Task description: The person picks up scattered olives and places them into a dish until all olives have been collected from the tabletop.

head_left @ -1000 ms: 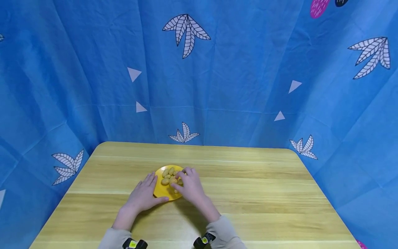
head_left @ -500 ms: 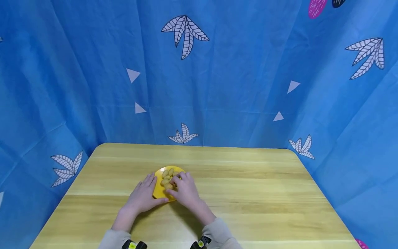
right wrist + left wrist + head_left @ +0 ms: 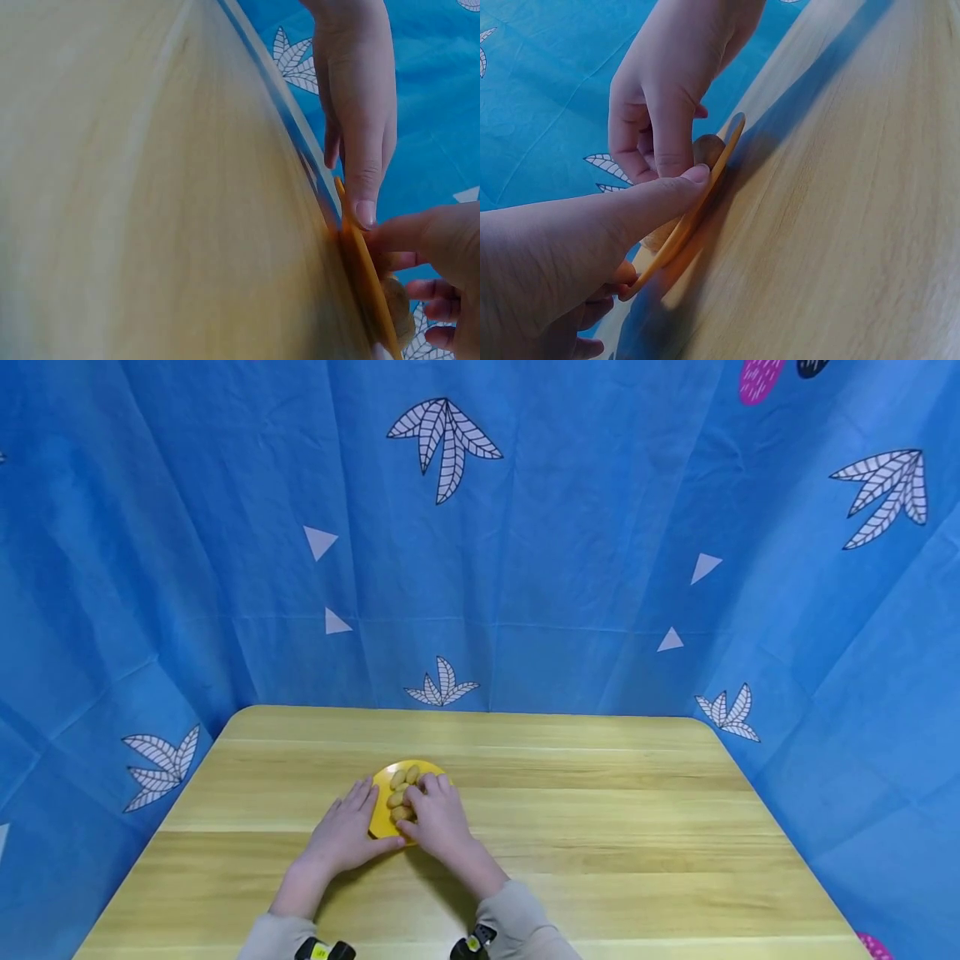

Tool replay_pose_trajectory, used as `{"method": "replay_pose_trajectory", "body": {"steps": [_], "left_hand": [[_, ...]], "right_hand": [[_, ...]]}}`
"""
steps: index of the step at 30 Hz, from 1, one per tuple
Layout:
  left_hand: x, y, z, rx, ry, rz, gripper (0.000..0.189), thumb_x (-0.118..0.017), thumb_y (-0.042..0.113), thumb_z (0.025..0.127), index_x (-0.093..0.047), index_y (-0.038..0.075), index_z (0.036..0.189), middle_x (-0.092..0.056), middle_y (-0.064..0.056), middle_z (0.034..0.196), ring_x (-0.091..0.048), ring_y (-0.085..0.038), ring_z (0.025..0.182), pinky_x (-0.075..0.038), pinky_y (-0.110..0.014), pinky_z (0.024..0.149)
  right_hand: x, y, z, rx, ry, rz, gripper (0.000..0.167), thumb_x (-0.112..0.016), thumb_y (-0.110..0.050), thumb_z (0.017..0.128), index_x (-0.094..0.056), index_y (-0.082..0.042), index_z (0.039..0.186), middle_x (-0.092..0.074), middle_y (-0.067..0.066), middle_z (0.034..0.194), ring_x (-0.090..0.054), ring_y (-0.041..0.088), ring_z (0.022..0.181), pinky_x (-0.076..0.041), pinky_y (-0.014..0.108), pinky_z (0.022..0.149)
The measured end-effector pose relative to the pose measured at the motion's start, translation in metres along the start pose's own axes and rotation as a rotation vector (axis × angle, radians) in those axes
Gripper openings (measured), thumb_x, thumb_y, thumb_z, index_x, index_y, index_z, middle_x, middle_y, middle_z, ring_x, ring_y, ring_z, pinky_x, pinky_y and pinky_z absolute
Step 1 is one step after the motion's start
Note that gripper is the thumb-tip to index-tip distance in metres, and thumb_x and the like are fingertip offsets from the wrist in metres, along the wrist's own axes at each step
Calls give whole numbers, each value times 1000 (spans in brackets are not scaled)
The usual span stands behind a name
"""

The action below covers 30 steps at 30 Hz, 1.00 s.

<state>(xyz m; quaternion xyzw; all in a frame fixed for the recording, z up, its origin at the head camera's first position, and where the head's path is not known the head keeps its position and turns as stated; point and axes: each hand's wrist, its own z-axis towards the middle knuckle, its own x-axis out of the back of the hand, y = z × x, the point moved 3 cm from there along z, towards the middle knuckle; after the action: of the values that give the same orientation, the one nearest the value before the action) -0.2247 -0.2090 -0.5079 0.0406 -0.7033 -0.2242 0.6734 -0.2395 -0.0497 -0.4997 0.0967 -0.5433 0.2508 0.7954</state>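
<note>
A round yellow plate (image 3: 383,823) holds several small potatoes (image 3: 397,779). My left hand (image 3: 345,828) rests against its left side, fingers straight, and the thumb lies along the near rim. In the left wrist view, that left thumb (image 3: 660,201) presses on the rim of the plate (image 3: 676,244). Over the plate's right part, my right hand (image 3: 438,818) has its thumb and fingers curled about one potato (image 3: 402,813). The back of this hand hides other potatoes. A potato (image 3: 397,307) also shows beside the fingers in the right wrist view.
The plate stands on a light wooden table (image 3: 600,827) with rounded far corners. A blue patterned cloth (image 3: 570,527) hangs behind the table and at both sides. Dark camera straps (image 3: 471,945) sit at both wrists.
My right hand has shifted left and slightly nearer over the plate, and the potato at its fingertips has moved along with it. The left hand has stayed at the plate's edge.
</note>
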Motion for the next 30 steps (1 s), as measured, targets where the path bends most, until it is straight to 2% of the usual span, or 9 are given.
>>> {"method": "replay_pose_trajectory", "body": {"steps": [9,19,30], "left_hand": [[-2,-2,2,-2,3,9,109,-61,72,79,-31,-8,148,-25,-25,159,-22,-41,148,-24,-62,117],[-1,0,3,-8,10,14,109,-62,71,79,-33,-8,148,-26,-25,158,-23,-41,148,-26,-62,117],[-2,-1,2,-1,7,7,109,-63,70,79,-32,-9,147,-26,-26,158,-23,-42,147,-25,-62,117]], "right_hand": [[-3,-2,3,-22,-56,-7,29,-77,-45,79,-60,-24,88,-52,-2,101,-40,15,88,-37,26,76],[1,2,2,0,-16,51,22,-74,-43,84,-66,-23,89,-56,-1,104,-44,15,90,-40,25,78],[-1,2,0,-2,-11,60,22,-76,-43,82,-65,-25,87,-57,-2,106,-44,14,91,-40,24,77]]}}
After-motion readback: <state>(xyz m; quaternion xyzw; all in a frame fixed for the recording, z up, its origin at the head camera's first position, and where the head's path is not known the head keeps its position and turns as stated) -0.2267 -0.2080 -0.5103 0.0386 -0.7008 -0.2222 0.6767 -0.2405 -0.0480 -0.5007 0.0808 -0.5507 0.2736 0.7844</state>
